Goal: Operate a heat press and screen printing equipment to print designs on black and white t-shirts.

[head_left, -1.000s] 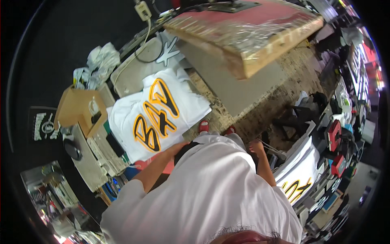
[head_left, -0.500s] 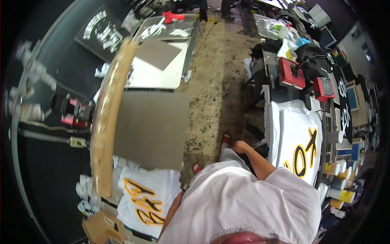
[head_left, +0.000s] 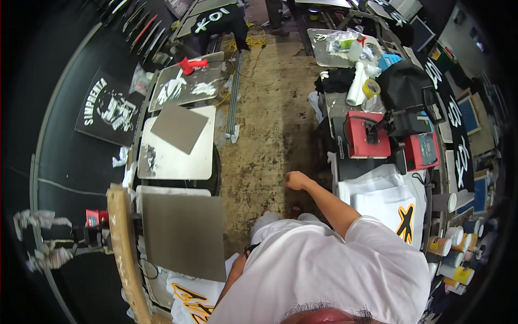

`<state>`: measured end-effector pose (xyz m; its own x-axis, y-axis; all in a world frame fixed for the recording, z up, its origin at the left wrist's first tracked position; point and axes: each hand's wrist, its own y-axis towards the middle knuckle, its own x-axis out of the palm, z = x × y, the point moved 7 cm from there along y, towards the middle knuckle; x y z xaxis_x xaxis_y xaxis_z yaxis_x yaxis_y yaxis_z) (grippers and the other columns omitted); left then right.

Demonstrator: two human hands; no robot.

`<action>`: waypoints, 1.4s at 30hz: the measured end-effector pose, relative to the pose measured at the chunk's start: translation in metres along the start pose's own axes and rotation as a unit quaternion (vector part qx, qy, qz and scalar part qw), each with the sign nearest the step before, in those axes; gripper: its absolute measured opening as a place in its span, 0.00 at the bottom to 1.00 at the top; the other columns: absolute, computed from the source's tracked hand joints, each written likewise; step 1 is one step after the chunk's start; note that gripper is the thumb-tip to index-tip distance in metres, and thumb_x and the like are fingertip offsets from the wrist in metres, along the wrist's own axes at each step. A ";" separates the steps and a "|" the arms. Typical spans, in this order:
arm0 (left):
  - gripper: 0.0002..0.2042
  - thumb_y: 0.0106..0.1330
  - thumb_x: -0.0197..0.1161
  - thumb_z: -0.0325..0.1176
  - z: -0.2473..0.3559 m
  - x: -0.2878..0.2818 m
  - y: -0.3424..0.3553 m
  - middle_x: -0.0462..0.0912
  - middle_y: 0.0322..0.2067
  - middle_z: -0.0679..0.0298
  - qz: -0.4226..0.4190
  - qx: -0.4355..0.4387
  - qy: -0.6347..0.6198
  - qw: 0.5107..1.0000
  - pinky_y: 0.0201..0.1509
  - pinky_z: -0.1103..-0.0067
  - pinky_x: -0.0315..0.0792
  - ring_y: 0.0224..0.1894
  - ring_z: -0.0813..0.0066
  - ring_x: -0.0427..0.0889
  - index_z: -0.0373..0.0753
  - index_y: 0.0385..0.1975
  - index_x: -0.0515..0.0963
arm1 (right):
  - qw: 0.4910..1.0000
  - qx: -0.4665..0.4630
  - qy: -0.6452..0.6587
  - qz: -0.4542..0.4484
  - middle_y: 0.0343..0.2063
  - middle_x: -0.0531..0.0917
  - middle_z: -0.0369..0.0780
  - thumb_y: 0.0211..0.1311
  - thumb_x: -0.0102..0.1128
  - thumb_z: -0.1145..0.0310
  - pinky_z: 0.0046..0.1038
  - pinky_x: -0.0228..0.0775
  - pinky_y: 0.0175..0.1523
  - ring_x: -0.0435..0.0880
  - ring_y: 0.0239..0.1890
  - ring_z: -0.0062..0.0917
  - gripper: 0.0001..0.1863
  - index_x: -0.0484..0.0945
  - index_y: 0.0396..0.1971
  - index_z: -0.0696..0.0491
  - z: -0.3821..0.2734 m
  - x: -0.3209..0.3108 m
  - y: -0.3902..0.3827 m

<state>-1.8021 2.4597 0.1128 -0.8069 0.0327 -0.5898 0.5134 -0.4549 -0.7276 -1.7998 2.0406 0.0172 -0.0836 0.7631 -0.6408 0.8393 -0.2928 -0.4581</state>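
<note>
My right hand point(head_left: 295, 180) hangs over the worn floor in the aisle, fingers curled, with nothing visible in it. To its right lie folded white shirts point(head_left: 367, 189) with orange and black print. My left hand point(head_left: 240, 259) is low at my waist, partly hidden by my shirt, fingers unclear. Beside it on the left are a grey sheet point(head_left: 183, 232) and another printed white shirt point(head_left: 191, 299) underneath.
A long aisle point(head_left: 259, 108) runs ahead, with yellow cords point(head_left: 248, 38) and a person's legs point(head_left: 272, 16) far off. Platens point(head_left: 194, 167) line the left beside a wrapped wooden board point(head_left: 121, 243). Red heat presses point(head_left: 367, 135), tape, bottles and ink tubs point(head_left: 453, 237) crowd the right.
My view has swung to the right, from the printed shirt and wrapped board to straight along the aisle. My right hand now reaches farther forward from my body.
</note>
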 end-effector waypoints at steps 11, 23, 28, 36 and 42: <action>0.30 0.65 0.50 0.57 0.117 -0.117 0.193 0.78 0.41 0.37 -0.035 0.110 -0.078 0.990 0.50 0.61 0.70 0.48 0.40 0.76 0.31 0.45 0.75 | 0.998 -0.007 0.040 0.053 0.33 0.84 0.47 0.51 0.62 0.59 0.36 0.73 0.46 0.83 0.40 0.41 0.15 0.83 0.33 0.53 0.026 -0.129 0.151; 0.32 0.61 0.54 0.56 0.219 -0.286 0.379 0.78 0.44 0.37 -0.130 -0.027 -0.127 0.983 0.54 0.63 0.70 0.51 0.43 0.77 0.26 0.48 0.75 | 0.970 0.164 0.175 0.030 0.23 0.83 0.39 0.54 0.63 0.64 0.25 0.73 0.26 0.80 0.22 0.24 0.10 0.80 0.29 0.57 0.197 -0.254 0.302; 0.31 0.62 0.54 0.54 0.257 -0.321 0.467 0.78 0.47 0.41 -0.123 -0.065 -0.176 0.974 0.53 0.66 0.71 0.53 0.49 0.77 0.29 0.52 0.73 | 0.913 0.292 0.278 -0.058 0.25 0.82 0.39 0.57 0.62 0.62 0.26 0.73 0.27 0.80 0.23 0.24 0.11 0.80 0.30 0.56 0.228 -0.301 0.366; 0.26 0.65 0.55 0.51 0.452 -0.486 0.598 0.78 0.52 0.56 -0.115 -0.073 -0.212 0.968 0.50 0.70 0.72 0.49 0.65 0.77 0.36 0.54 0.74 | 0.963 0.205 0.174 -0.031 0.26 0.83 0.41 0.56 0.60 0.66 0.28 0.74 0.28 0.82 0.27 0.26 0.15 0.80 0.39 0.59 0.284 -0.459 0.566; 0.14 0.66 0.60 0.41 0.608 -0.667 0.755 0.79 0.32 0.70 0.107 0.164 -0.337 0.921 0.43 0.82 0.71 0.35 0.83 0.75 0.36 0.42 0.78 | 0.995 0.000 0.099 -0.010 0.24 0.83 0.41 0.53 0.54 0.70 0.28 0.71 0.36 0.82 0.28 0.25 0.10 0.80 0.31 0.58 0.178 -0.683 0.717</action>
<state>-1.0538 1.5536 0.1698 -0.7523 -0.5986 -0.2750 0.6549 -0.6346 -0.4104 -1.2360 1.2070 0.0170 0.0076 0.8671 -0.4981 0.8387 -0.2767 -0.4690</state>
